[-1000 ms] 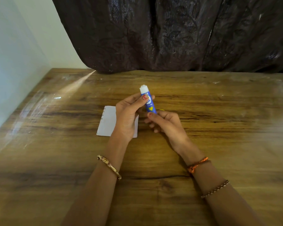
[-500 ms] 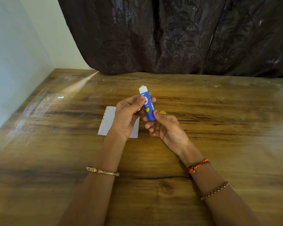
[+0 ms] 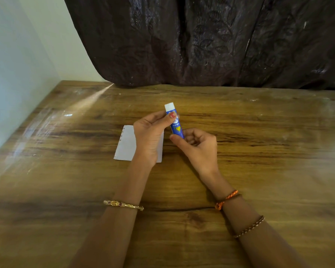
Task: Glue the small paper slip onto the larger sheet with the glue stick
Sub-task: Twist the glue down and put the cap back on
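A blue glue stick (image 3: 175,124) with its white tip pointing up and away is held above the table, between both hands. My left hand (image 3: 150,135) pinches its upper part with thumb and fingers. My right hand (image 3: 196,145) grips its lower end, fingers curled around the base. A white paper sheet (image 3: 127,145) lies flat on the wooden table (image 3: 259,151) under my left hand, which hides part of it. I see no separate small slip.
A dark curtain (image 3: 201,41) hangs along the table's far edge. A pale wall (image 3: 14,74) borders the table on the left. Bracelets sit on both wrists.
Both hands and the glue stick have stayed in nearly the same spot. The right hand's fingers have shifted around the stick's base, and the yellow bit seen behind them is hidden now.
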